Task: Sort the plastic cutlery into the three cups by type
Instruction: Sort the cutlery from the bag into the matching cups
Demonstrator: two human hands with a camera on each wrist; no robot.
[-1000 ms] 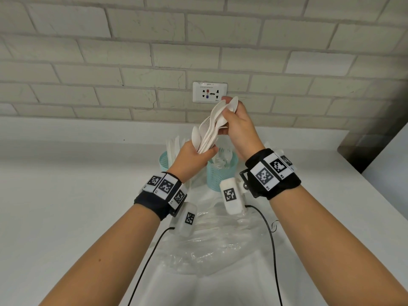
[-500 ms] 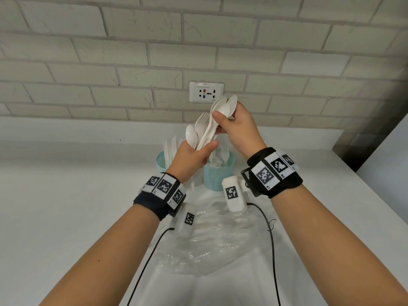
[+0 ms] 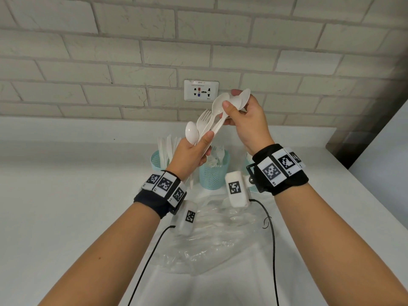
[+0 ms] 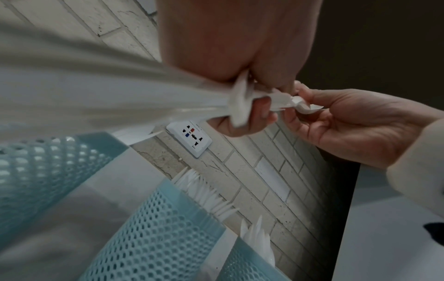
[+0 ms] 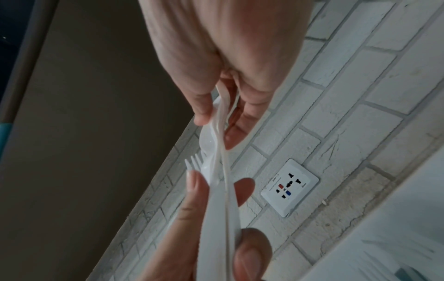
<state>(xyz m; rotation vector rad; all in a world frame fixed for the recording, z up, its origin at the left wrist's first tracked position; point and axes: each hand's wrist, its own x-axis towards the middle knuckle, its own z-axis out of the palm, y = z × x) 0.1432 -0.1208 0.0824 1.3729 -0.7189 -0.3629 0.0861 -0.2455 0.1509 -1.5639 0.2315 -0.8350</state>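
Observation:
My left hand [image 3: 192, 155] grips a bundle of white plastic cutlery [image 3: 209, 127] by the handles, above the cups. A spoon [image 3: 191, 132] and a fork [image 3: 204, 117] stick up from it. My right hand [image 3: 245, 120] pinches the bowls of a few spoons [image 3: 238, 100] at the bundle's top, thumb in front. Three teal mesh cups stand by the wall: the left cup [image 3: 157, 160] holds knives, the middle cup [image 3: 213, 175] holds forks, and the right cup [image 3: 248, 166] is mostly hidden behind my right wrist. The fork tines [image 5: 194, 159] show in the right wrist view.
A crumpled clear plastic bag [image 3: 209, 235] lies on the white counter [image 3: 66, 206] under my wrists. A wall socket [image 3: 201, 90] sits on the brick wall behind the cups. The counter ends at a dark gap [image 3: 362, 142] at the right. Black cables hang from both wrist cameras.
My right hand has drawn the spoon bowls up and to the right, fanning the bundle. A fork and a spoon now stand apart in my left hand.

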